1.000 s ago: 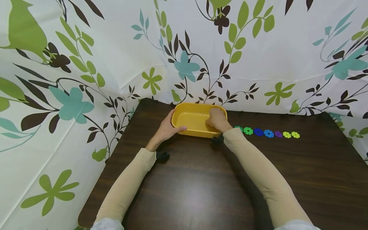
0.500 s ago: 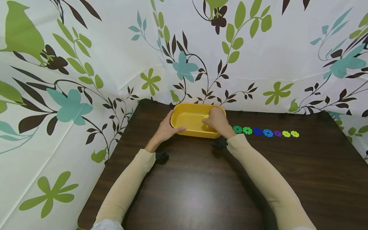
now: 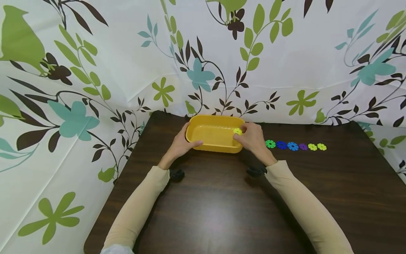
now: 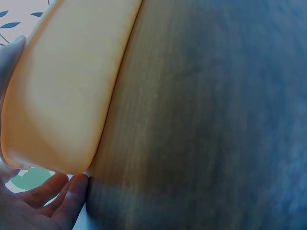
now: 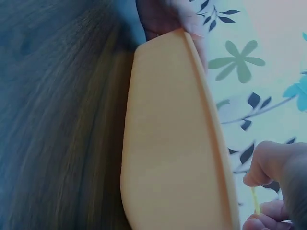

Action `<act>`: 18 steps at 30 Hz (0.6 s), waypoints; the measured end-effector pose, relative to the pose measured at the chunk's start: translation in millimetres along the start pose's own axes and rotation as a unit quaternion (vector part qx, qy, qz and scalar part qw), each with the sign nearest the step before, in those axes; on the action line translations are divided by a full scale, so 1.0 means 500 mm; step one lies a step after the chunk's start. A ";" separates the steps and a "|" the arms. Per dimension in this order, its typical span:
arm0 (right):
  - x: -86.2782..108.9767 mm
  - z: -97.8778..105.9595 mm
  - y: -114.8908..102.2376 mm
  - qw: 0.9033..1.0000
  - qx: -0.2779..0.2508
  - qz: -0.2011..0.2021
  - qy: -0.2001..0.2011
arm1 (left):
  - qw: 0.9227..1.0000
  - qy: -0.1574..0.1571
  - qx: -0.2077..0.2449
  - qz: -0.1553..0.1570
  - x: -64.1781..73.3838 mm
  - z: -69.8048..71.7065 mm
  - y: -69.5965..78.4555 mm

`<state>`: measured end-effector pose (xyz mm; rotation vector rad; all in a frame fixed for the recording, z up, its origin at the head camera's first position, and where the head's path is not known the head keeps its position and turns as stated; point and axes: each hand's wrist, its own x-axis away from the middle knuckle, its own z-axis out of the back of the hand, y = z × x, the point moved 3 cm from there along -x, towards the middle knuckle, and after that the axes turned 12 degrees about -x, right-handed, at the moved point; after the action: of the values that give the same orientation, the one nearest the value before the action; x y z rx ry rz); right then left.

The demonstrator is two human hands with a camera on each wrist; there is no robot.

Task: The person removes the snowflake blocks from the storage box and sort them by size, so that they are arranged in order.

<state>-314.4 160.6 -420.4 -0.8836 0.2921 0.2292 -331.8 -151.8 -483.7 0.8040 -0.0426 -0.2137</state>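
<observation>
A yellow plastic bin (image 3: pixel 215 148) stands near the back of the dark table. My left hand (image 3: pixel 180 144) grips its left end, the thumb along the front rim and the fingers round the outside. In the left wrist view, fingertips (image 4: pixel 76 189) rest right at the bin's lower corner. Over the bin's right end, my right hand (image 3: pixel 253 138) pinches a small yellow flower-shaped disc (image 3: pixel 237 131) between thumb and fingers. The right wrist view shows this disc (image 5: pixel 255 200) edge-on, beside the bin's rim.
Right of the bin, a row of similar discs lies on the table: green (image 3: pixel 270 144), dark blue (image 3: pixel 281 145), lighter blue (image 3: pixel 293 146), purple (image 3: pixel 303 146) and two yellow ones (image 3: pixel 317 147). A patterned cloth (image 3: pixel 133 70) hangs behind the table and along its left side.
My right hand has come up from inside the bin to its right rim, bringing out the yellow disc. It now covers the row's left end. My left hand keeps its grip.
</observation>
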 end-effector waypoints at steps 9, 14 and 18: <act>0.045 0.077 0.041 0.999 0.001 -0.010 0.046 | 1.000 -0.005 0.000 -0.004 0.003 0.001 0.004; 0.070 0.121 0.070 0.997 0.011 -0.010 0.077 | 1.000 -0.004 -0.003 -0.006 0.003 0.000 0.004; 0.084 0.155 0.094 0.995 0.024 0.001 0.095 | 1.000 -0.004 -0.004 -0.006 0.003 0.000 0.003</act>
<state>-278.0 253.4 -422.4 -0.8594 0.4732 0.1395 -330.0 -151.3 -482.7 0.7963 -0.0441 -0.2275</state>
